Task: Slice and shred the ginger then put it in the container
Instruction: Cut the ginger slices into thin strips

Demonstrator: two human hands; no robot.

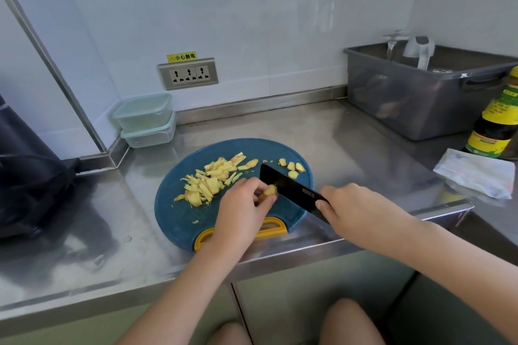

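Observation:
A round blue cutting board (173, 213) with a yellow handle lies on the steel counter. On its left half sits a heap of cut ginger strips and slices (208, 180). A few thicker ginger slices (293, 166) lie at its far right. My left hand (241, 210) pinches a small ginger piece (270, 191) on the board. My right hand (353, 210) grips the handle of a black cleaver (288, 186), whose blade stands right beside that piece. Two stacked clear containers with pale green lids (145, 120) stand in the back left corner.
A grey plastic tub (414, 98) holding a kettle stands at the back right. A dark bottle with a yellow label (496, 120) and a folded white cloth (476, 172) sit at the right. A dark bag (28, 176) occupies the left. A wall socket (187, 73) is behind.

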